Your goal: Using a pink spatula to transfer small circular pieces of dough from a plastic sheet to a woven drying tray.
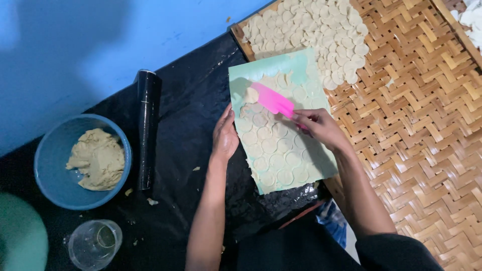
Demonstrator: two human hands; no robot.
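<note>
1. From the head camera, looking down: the right hand (320, 126) has its fingers closed around the handle end of a pink scraper (272, 101), whose blade lies flat on a pale green sheet (301, 65) covered in cut dough rounds (273, 145). The left hand (224, 134) rests flat on the sheet's left edge, fingers together and extended, gripping nothing, just pinning it down.

2. The sheet lies half on the black plastic covering (186, 110) and half over the rim of the woven bamboo tray (416, 115). If the left hand eases off, I'd judge the scraper could drag the whole sheet sideways.

3. The rounds look thin and soft; a steep blade angle could tear or fold them instead of lifting them clean.

4. Loose rounds piled on the tray (311, 25) sit close together; more dropped on top may stick.

5. A black roller (147, 130), a blue bowl of dough (83, 160) and a clear cup (94, 245) stand near the left elbow, where a backward sweep could knock them.
</note>
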